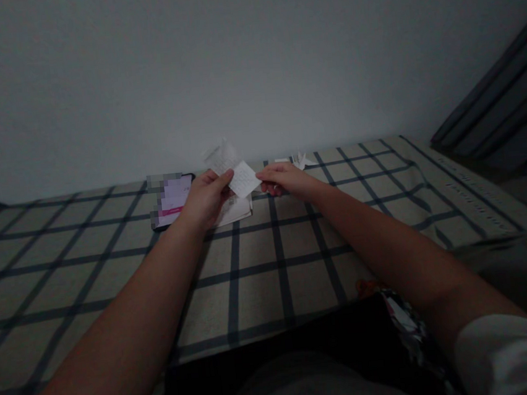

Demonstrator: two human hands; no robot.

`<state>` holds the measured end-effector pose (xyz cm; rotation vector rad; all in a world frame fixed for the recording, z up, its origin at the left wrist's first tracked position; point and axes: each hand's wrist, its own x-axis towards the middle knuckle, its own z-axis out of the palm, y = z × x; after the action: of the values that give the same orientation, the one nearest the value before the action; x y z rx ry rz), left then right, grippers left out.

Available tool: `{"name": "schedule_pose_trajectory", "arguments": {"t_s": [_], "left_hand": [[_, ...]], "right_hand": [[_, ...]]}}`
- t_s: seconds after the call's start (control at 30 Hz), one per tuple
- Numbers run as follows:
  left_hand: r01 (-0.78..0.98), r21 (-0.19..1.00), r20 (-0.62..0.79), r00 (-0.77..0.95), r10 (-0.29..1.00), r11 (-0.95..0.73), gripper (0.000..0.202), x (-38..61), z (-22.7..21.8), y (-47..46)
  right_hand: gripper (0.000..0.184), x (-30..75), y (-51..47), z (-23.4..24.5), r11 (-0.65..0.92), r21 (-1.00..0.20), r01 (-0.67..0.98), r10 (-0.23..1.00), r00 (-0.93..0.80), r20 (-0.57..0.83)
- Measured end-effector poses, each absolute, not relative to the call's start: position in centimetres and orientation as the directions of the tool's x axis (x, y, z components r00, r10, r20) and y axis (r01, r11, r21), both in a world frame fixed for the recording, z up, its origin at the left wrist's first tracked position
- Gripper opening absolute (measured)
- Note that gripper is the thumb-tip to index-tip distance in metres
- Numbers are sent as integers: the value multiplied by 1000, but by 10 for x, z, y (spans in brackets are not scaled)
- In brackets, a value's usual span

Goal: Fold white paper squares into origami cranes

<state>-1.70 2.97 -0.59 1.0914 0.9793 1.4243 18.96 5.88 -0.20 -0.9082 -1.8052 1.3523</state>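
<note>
A small white sheet of paper [245,179], with faint lines or writing on it, is held up between my two hands. My left hand [207,196] pinches its left side with the thumb on top. At its right corner, the fingertips of my right hand [287,178] are closed on the paper. Behind it rises another thin, creased paper piece [222,155]; whether my left hand holds that too, I cannot tell. Below the hands a white paper stack or pad [237,211] lies on the checked cloth [256,272], partly covered by my left hand.
Left of my left hand lies a phone [171,201] with a lit, partly blurred screen. A folded white paper shape [303,159] stands beyond my right hand, near the wall [250,62]. A dark curtain [499,81] hangs at the right.
</note>
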Motion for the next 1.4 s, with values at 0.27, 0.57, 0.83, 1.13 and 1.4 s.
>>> {"name": "schedule_pose_trajectory", "arguments": {"t_s": [0.27, 0.57, 0.83, 1.13, 1.4], "left_hand": [[-174, 985, 10, 175, 985, 21, 22, -14, -13, 26], [-132, 991, 49, 127, 991, -32, 28, -14, -12, 26], [-48, 997, 65, 90, 994, -61, 29, -14, -13, 28], [24, 1000, -25, 187, 982, 21, 42, -18, -19, 31], [23, 1000, -25, 185, 982, 21, 38, -19, -19, 32]], "right_hand": [[15, 186, 57, 1, 220, -970, 102, 895, -416, 159], [13, 189, 60, -4, 273, -953, 130, 885, -422, 196], [9, 191, 62, -7, 254, -949, 187, 887, -435, 152], [19, 189, 61, -5, 264, -947, 183, 910, -374, 182], [24, 191, 69, -13, 308, -934, 180, 894, -390, 219]]}}
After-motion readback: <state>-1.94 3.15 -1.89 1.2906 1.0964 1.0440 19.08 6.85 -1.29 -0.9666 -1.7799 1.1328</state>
